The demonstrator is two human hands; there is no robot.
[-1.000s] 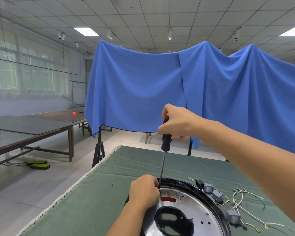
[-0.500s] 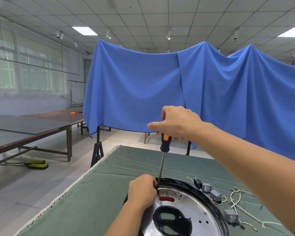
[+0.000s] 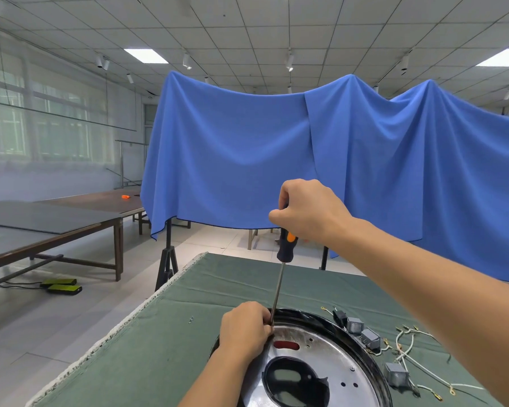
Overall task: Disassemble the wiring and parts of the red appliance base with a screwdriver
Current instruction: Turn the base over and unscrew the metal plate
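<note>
Change: since half a second back the right hand (image 3: 309, 211) has turned on the handle, index finger now curled in rather than pointing left; more orange shows under the fist; left hand (image 3: 244, 329) has not shifted; camera tipped up a little
Right hand: fist clamped round the top of the black-and-orange-handled screwdriver (image 3: 285, 248), knuckles up, wrist bent down, forearm running in from the lower right edge
Screwdriver: nearly upright, leaning slightly right at the top; thin steel shaft drops to the far-left rim of the base, tip hidden behind the left fingers
Left hand: curled palm-down on the near-left rim of the base, fingers pinched together right at the shaft tip; cannot tell whether they grip a screw or just steady the shaft; forearm comes up from the bottom edge
Base: round appliance base with black outer rim and shiny silver metal plate (image 3: 323, 356), on the green cloth-covered table (image 3: 165, 356) at bottom centre; red shows only through a small oval slot (image 3: 286, 345); dark irregular opening in the plate middle
Loose parts: small grey block components (image 3: 395, 374) and white wires with metal terminals (image 3: 409, 348) lie on the cloth just right of the base, partly under the right forearm
Background: blue draped fabric backdrop (image 3: 232, 154) on stands behind the table; long brown tables (image 3: 50, 224) at left
</note>
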